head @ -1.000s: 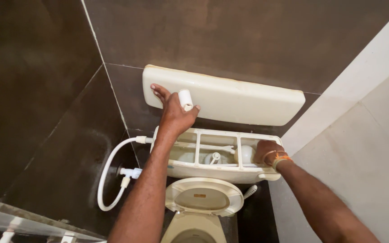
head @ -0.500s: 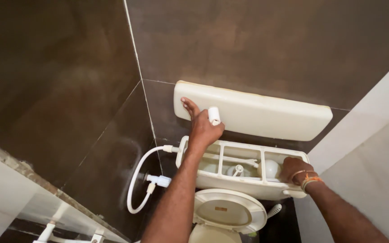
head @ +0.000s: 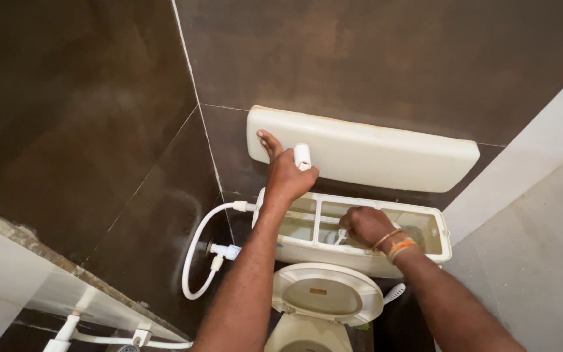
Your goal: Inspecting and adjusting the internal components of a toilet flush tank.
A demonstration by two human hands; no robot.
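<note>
Left hand [head: 286,176] is up against the cream tank lid [head: 366,153], fingers spread flat on its face, with a small white cylinder [head: 302,156] pinched at the thumb side. The lid stands on edge, leaning on the dark wall tiles [head: 373,58] above the open tank [head: 360,228]. Right hand [head: 364,226] is down inside the tank, fingers curled around the white fitting [head: 340,238] in the middle compartment; how tight the grip is, I cannot tell. An orange band sits on that wrist. Left of the tank, a white hose [head: 197,251] loops down from the tank's side to a wall valve [head: 224,251]. Below, the toilet seat lid [head: 327,293] is closed.
</note>
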